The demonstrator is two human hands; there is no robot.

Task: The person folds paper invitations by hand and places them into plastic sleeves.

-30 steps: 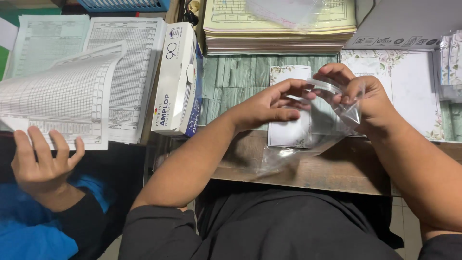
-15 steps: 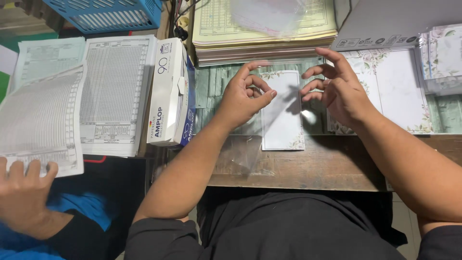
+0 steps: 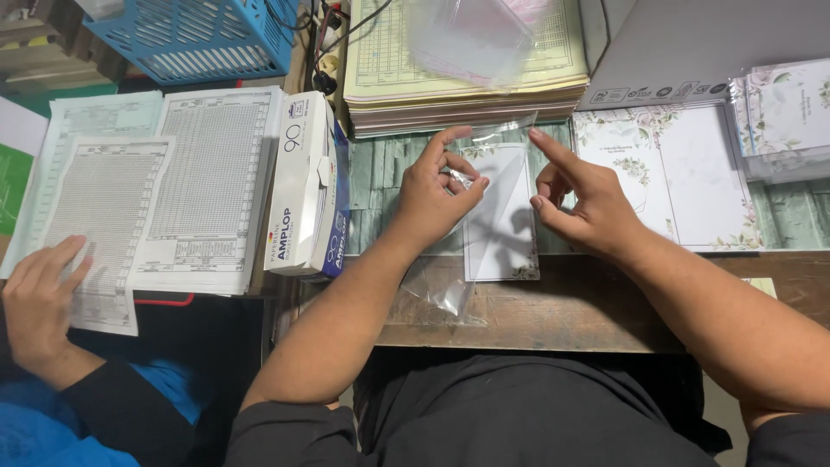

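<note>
While I watch from head view, left hand (image 3: 437, 195) pinches clear plastic sleeve (image 3: 484, 216) at mouth; right hand (image 3: 581, 203) open, forefinger on top edge. Floral card (image 3: 501, 246) inside, flat on desk (image 3: 553, 311). Best: keep mouth taut, card square.

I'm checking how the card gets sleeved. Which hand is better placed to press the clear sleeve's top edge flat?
Probably the right hand: its forefinger already stretches to the top edge of the clear plastic sleeve over the floral card. The left hand is curled, pinching the sleeve's side.
</note>
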